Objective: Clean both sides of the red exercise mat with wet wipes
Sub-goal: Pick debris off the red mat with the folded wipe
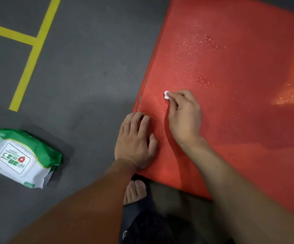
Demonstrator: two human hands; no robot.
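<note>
1. One pack of wet wipes (pixel 22 158) lies on the grey floor (pixel 89 59), far left, well apart from the mat.
2. Your left hand (pixel 135 141) presses flat, fingers relaxed, on the mat's near-left edge.
3. Your right hand (pixel 184 117) pinches one balled white wipe (pixel 166 95) against the mat.
4. One red exercise mat (pixel 239 76) lies flat on the floor, its left edge running up and to the right; its full length is out of frame.

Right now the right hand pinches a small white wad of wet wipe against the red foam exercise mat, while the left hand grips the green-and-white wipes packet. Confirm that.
Not quite. The head view shows the left hand resting on the red foam exercise mat's edge; the green-and-white wipes packet lies untouched on the grey floor. The right hand does pinch the small white wad of wet wipe.
</note>
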